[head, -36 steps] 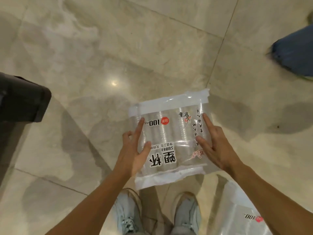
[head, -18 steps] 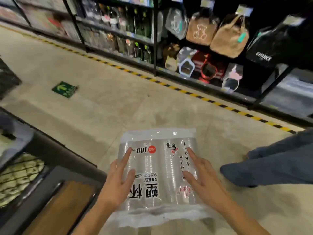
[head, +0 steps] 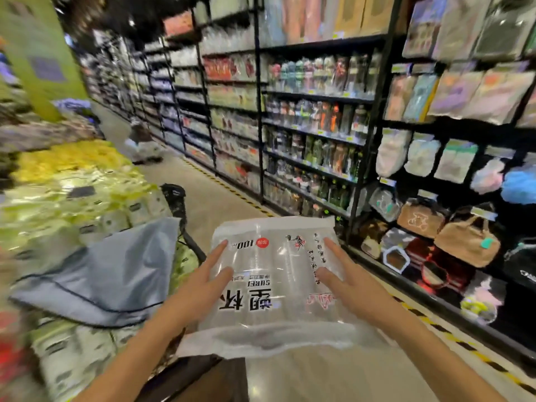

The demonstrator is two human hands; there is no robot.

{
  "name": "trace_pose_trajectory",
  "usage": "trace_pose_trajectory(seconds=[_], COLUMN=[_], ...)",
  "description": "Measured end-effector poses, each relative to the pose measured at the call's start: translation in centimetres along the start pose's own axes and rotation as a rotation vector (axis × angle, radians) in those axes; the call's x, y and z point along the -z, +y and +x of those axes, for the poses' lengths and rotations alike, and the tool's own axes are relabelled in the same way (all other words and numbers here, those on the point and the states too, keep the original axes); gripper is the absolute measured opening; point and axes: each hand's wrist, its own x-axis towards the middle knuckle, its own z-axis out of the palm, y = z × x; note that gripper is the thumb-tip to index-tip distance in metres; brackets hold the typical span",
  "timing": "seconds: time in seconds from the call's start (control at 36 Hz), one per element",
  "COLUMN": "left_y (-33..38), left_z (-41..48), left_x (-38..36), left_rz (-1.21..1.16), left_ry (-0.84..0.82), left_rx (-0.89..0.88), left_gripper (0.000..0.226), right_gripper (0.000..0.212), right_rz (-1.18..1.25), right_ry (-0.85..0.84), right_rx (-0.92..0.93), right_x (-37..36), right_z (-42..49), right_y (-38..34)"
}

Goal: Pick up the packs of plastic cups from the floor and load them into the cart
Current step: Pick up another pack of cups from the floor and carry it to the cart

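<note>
Bright, even light falls from overhead, while the far upper left stays dim. Motion blur smears the whole left side: the yellow-green stacked goods and the grey bag lose their edges. The pack of plastic cups in the near middle is sharpest, its print readable, with pale glare on the clear film. The shelves at right are soft and bow toward the frame edges. The floor carries a dull sheen.
</note>
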Motion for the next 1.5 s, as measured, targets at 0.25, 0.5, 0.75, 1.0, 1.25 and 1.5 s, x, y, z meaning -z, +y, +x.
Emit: trace_pose_trajectory(seconds=[0.25, 0.5, 0.75, 1.0, 1.25, 1.5], left_y=[-1.9, -6.4, -9.0, -10.9, -11.8, -15.2], left_z=[-11.9, -28.7, -48.7, -69.4, -84.3, -92.2], left_x=[9.6, 15.3, 18.7, 20.9, 21.4, 22.3], left_rz=[-0.016, -0.083, -0.139, -0.169, 0.015, -0.076], left_ry=[0.299, 0.663, 1.021, 1.269, 1.336, 1.481], left_rx=[0.280, 0.527, 0.766, 0.900, 1.138, 1.221], left_gripper=[0.055, 0.058, 0.060, 0.057, 0.059, 0.058], right_gripper=[0.068, 0.069, 0.068, 0.068, 0.066, 0.071], right_rz=[0.118, 0.116, 0.124, 0.138, 0.095, 0.099], right_ry=[-0.354, -0.723, -1.007, -1.243, -1.397, -1.501], right_rx=[0.328, 0.596, 0.833, 0.995, 1.092, 1.173], right_x=[-6.5, -18.9, -31.2, -42.4, -50.3, -58.5], right_z=[4.1, 0.7, -11.3, -27.7, -42.0, -48.9], right_y=[-10.8, -22.3, -34.2, -44.2, -50.7, -55.9])
